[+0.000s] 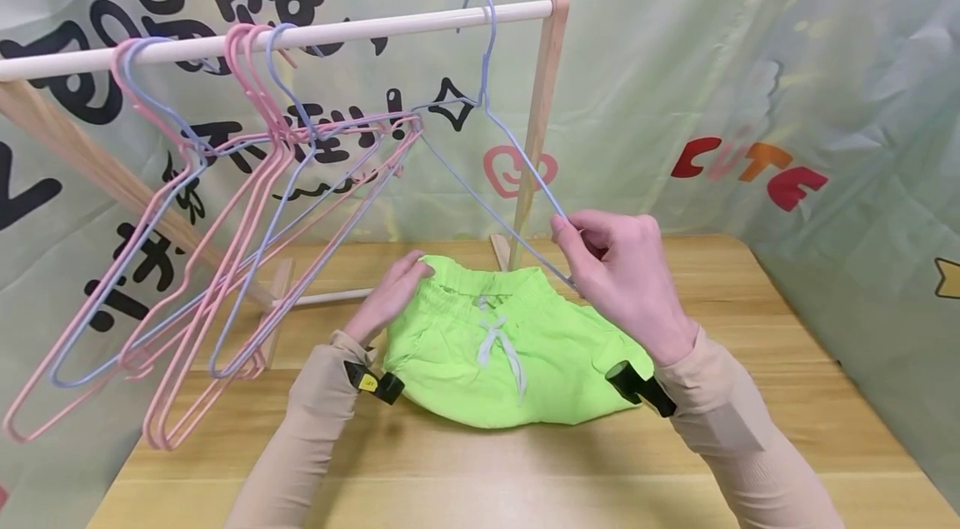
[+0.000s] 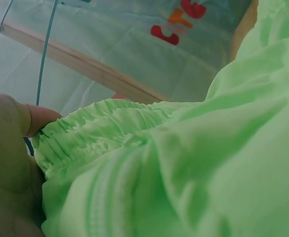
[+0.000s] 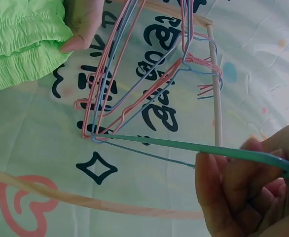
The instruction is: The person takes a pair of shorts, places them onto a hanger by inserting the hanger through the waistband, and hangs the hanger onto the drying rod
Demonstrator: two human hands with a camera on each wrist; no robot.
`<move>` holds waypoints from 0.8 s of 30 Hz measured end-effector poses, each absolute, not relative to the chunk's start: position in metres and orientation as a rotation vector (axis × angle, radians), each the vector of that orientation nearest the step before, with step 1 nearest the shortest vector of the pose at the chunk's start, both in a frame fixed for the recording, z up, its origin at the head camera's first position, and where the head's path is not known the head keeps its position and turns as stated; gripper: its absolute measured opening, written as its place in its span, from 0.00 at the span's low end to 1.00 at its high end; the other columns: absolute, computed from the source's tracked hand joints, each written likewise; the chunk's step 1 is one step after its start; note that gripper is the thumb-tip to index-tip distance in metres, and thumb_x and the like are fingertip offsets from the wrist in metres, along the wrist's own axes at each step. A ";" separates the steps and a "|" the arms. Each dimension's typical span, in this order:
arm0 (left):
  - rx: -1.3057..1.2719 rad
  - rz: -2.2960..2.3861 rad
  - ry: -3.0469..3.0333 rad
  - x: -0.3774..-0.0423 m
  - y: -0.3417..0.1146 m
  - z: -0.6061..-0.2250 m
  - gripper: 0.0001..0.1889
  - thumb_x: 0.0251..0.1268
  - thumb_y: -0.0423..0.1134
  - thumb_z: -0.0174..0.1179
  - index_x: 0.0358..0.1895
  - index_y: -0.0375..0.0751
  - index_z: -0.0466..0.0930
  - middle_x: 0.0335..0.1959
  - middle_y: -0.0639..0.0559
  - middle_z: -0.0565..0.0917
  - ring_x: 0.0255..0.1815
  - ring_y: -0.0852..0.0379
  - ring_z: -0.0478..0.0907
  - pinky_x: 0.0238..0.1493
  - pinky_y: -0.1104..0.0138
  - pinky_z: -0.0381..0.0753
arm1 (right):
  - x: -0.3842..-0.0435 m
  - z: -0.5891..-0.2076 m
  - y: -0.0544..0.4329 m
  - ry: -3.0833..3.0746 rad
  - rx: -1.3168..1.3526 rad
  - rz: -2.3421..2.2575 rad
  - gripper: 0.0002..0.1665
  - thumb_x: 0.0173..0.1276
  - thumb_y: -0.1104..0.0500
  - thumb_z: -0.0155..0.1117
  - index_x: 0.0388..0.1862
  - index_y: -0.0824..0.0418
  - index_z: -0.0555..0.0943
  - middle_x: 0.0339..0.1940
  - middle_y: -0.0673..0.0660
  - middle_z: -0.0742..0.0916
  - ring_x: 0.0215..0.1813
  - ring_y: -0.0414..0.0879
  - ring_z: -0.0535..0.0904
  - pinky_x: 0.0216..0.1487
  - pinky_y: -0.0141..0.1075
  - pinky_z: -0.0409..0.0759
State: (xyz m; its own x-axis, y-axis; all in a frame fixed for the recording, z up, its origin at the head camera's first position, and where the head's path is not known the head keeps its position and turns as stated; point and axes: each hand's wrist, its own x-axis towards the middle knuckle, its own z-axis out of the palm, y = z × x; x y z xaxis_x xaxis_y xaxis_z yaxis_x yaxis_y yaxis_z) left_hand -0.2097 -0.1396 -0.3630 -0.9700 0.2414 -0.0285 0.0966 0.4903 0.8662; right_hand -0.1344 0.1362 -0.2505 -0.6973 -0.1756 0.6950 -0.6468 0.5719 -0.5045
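Blue hanger (image 1: 527, 162) pinched between fingers of our right hand (image 1: 626, 275); our left hand (image 1: 392, 296) pinches green shorts (image 1: 450, 362) by the waistband's (image 2: 100, 121) left, over the tabletop (image 1: 765, 304). We're likely lining up; next calls for waistband onto hanger.

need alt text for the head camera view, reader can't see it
At a wooden table, a person's left hand holds the waistband of lime green shorts while the right hand grips a blue hanger hooked over a white rail. More pink and blue hangers hang from the rail, toward the picture's left.
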 end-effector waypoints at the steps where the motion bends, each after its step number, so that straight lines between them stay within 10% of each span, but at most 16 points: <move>1: 0.294 1.487 2.583 -0.210 -0.140 -0.363 0.24 0.75 0.45 0.40 0.65 0.32 0.68 0.72 0.31 0.68 0.75 0.33 0.62 0.76 0.38 0.59 | -0.135 -0.250 0.136 -2.205 0.648 1.040 0.12 0.67 0.69 0.63 0.24 0.62 0.85 0.06 0.45 0.65 0.15 0.29 0.54 0.18 0.24 0.50; 5: 0.287 1.486 2.586 -0.209 -0.140 -0.362 0.25 0.74 0.45 0.41 0.66 0.32 0.67 0.72 0.31 0.68 0.75 0.33 0.62 0.76 0.38 0.58 | -0.135 -0.250 0.137 -2.194 0.623 1.088 0.11 0.67 0.70 0.63 0.26 0.64 0.86 0.06 0.47 0.66 0.14 0.31 0.55 0.17 0.24 0.51; 12: 0.295 1.497 2.579 -0.209 -0.140 -0.363 0.25 0.74 0.45 0.41 0.66 0.32 0.67 0.73 0.31 0.66 0.76 0.32 0.60 0.77 0.38 0.57 | -0.137 -0.245 0.140 -2.198 0.561 1.543 0.10 0.71 0.66 0.61 0.34 0.72 0.86 0.08 0.57 0.81 0.11 0.39 0.77 0.29 0.29 0.85; 24: 0.291 1.502 2.553 -0.207 -0.141 -0.363 0.31 0.75 0.46 0.41 0.74 0.31 0.59 0.77 0.31 0.60 0.79 0.32 0.56 0.79 0.38 0.53 | -0.135 -0.243 0.139 -1.987 0.548 1.825 0.10 0.71 0.69 0.61 0.30 0.74 0.83 0.01 0.53 0.72 0.04 0.44 0.60 0.41 0.36 0.89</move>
State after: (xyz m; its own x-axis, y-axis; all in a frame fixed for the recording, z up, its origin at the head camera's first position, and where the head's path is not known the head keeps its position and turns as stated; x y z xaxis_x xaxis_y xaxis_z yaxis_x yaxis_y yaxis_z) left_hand -0.2075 -0.1407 -0.3635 -0.9672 0.2502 -0.0434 0.0836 0.4752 0.8759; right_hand -0.1354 0.1387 -0.2431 -0.8491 -0.0256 0.5276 -0.5278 0.0778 -0.8458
